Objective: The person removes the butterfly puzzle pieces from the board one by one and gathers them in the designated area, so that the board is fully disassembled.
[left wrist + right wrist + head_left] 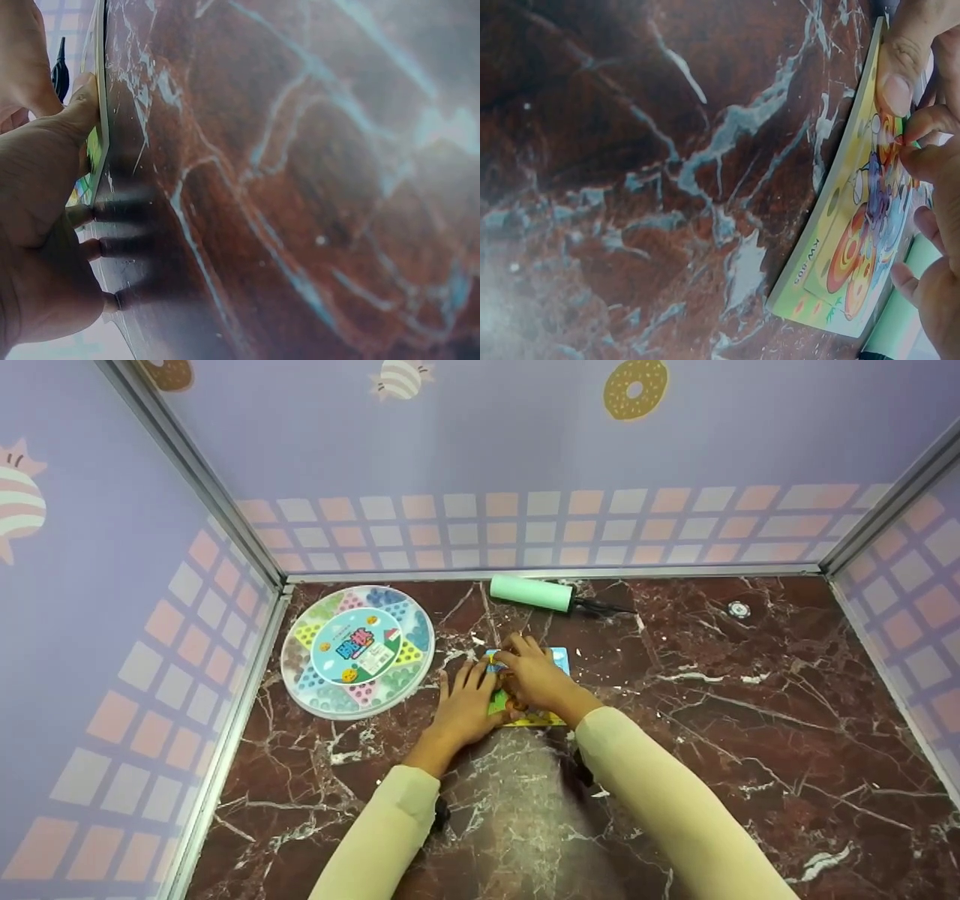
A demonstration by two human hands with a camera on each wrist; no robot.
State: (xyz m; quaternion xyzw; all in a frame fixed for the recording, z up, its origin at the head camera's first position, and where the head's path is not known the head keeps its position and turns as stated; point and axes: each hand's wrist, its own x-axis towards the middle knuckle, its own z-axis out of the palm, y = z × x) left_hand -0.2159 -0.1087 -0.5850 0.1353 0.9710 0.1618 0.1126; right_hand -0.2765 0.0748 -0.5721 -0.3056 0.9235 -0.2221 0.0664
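A small, brightly coloured picture puzzle board (832, 262), marked with a KW number, lies under both hands on the marbled surface. My left hand (463, 709) rests at the board's left side, fingers spread and nearly straight. Its thumb (895, 90) presses on the board's near edge in the right wrist view. From above, my right hand (536, 679) reaches over the board with bent fingers. Thumb and forefinger meet at a small reddish puzzle piece (899, 139) over the picture; most of it is hidden by the fingertips.
Left of the hands sits a round, clear-lidded Chinese checkers set (356, 652) with coloured marbles. A mint-green hand pump (531, 592) lies behind the board near the back wall. Further right is a small round white disc (739, 609). Patterned panels (555, 525) enclose the back and sides.
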